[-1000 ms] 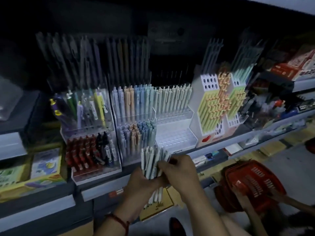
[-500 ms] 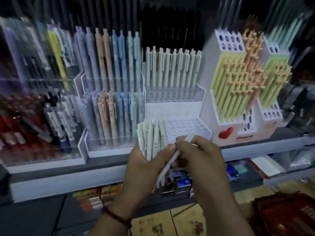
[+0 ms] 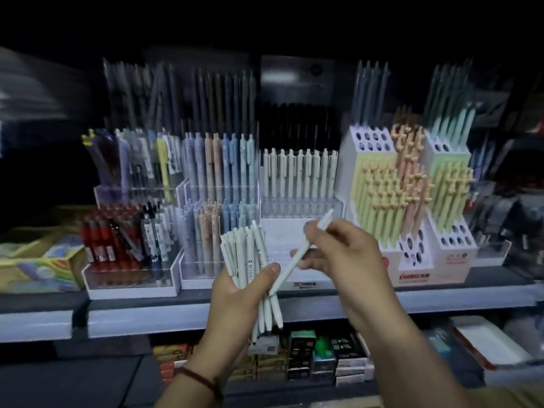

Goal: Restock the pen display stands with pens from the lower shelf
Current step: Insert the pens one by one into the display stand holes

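Pens (image 3: 246, 254), a pale bundle, are standing upright in our left hand (image 3: 235, 295), whose fingers and thumb are wrapping round them in front of the shelf (image 3: 147, 318).

Starting at the left, a colourful box (image 3: 38, 263) is lying on that shelf. Beside it a clear stand (image 3: 132, 282) is holding red pens (image 3: 100, 240) and dark ones in its front tier, with purple, yellow and grey ones behind. A second clear stand (image 3: 200, 279) is carrying pastel pens (image 3: 219, 160), blue, peach and lilac, in two tiers. Behind our hands a white stand (image 3: 297, 212) is showing a pale row (image 3: 300, 169) upright in its back tier and rows of holes in front.

Our right hand (image 3: 341, 257) is pinching a single pen (image 3: 304, 247) between thumb and fingertips; it is tilting, its lower tip crossing the bundle and its upper end pointing at the white stand.

Further right a cardboard stand (image 3: 441, 266) is holding yellow pens (image 3: 372, 201), orange and green ones too, slanted. Below, small boxes (image 3: 323, 354) are sitting in rows on the lower shelf (image 3: 88, 387).
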`<state>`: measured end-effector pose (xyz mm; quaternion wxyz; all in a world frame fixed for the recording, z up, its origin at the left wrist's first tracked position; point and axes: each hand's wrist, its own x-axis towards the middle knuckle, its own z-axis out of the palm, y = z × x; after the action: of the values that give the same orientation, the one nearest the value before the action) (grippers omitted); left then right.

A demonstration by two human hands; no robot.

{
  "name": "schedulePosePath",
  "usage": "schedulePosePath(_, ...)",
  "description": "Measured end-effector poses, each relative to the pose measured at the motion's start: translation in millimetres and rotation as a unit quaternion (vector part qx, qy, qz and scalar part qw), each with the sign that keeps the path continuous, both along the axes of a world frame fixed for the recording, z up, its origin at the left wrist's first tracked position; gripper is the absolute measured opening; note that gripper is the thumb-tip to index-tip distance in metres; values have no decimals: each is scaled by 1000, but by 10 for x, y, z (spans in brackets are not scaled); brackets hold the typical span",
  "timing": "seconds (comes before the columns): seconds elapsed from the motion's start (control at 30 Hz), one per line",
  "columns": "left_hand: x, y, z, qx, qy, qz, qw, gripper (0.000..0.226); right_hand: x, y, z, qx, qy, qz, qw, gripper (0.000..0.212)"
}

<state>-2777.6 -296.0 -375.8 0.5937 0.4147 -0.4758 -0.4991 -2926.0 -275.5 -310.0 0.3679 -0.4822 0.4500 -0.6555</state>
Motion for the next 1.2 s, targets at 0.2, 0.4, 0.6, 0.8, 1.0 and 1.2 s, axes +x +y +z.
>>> schedulePosePath(0.2, 204, -191, 41, 32, -2, 17, 999, 55, -14, -974, 611, -117, 81, -147, 979, 11)
schedulePosePath(0.4, 249, -345, -84, 46, 11, 24, 999, 60, 199, -1792, 639, -125, 207, -207, 948, 19)
schedulePosePath(0.6, 286, -410, -216, 49, 17, 17, 999, 54, 200, -2054, 706, -111, 317, -215, 917, 32)
schedulePosePath(0.8, 372, -415, -231, 54, 10, 6, 998, 55, 184, -1982, 884, -102, 397, -199, 890, 39)
schedulePosePath(1.0, 401, -389, -189, 36, 24, 10, 999, 43, 202, -2023, 667, -7, 443, -143, 885, 44)
schedulePosePath(1.2, 401, -383, -144, 25, 29, 7, 999, 55, 204, -2006, 513, 1, 424, -141, 894, 38)
